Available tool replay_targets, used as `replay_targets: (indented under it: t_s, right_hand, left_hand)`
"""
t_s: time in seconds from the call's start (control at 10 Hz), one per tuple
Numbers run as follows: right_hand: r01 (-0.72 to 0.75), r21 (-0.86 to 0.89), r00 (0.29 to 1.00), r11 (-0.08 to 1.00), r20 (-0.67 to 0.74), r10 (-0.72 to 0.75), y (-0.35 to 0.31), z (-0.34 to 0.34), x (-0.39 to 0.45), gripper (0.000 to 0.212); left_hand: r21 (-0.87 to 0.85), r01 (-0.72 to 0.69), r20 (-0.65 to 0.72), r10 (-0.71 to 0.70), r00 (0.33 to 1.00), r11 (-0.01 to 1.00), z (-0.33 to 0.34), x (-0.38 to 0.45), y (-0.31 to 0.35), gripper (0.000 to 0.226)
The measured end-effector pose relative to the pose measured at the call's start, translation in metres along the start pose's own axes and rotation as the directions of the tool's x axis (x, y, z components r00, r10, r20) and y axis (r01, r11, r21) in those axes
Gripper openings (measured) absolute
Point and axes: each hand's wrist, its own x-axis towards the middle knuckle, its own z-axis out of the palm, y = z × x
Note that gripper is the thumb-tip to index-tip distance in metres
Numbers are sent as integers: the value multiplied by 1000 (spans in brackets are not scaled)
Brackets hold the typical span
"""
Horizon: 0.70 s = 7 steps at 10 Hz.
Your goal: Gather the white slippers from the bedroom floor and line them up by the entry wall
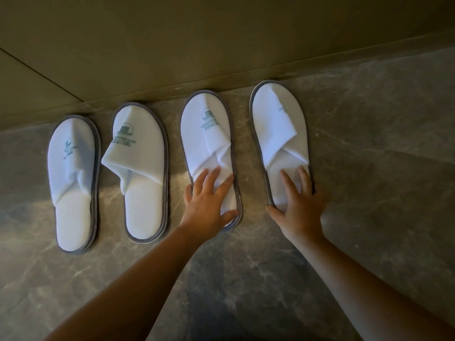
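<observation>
Several white terry slippers with grey soles lie side by side on the marble floor, toes toward the wall. The far-left slipper (73,168) and the second slipper (144,168) lie untouched. My left hand (209,200) rests on the heel of the third slipper (209,129), fingers spread over the insole and thumb hooked round the heel rim. My right hand (299,203) spans the heel of the right-most slipper (278,119), thumb at its left edge and fingers on the insole.
The beige wall (221,45) and its skirting run diagonally across the top, just beyond the slipper toes. Grey veined marble floor (381,168) stretches to the right and toward me. A wall panel seam crosses the upper left.
</observation>
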Motion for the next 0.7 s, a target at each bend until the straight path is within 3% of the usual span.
replay_targets:
  t_s: [0.5, 0.6, 0.7]
  right_hand:
    - [-8, -52, 997, 999, 71, 11, -1, -1, 1, 81]
    - [59, 61, 998, 996, 12, -60, -13, -18, -5, 79]
    - [235, 465, 972, 854, -108, -208, -5, -65, -35, 60]
  left_hand:
    - [26, 40, 39, -41, 998, 999, -10, -4, 4, 77]
    - [-35, 42, 30, -41, 999, 999, -36, -14, 20, 75]
    - [-304, -46, -5, 46, 999, 952, -75, -56, 32, 64]
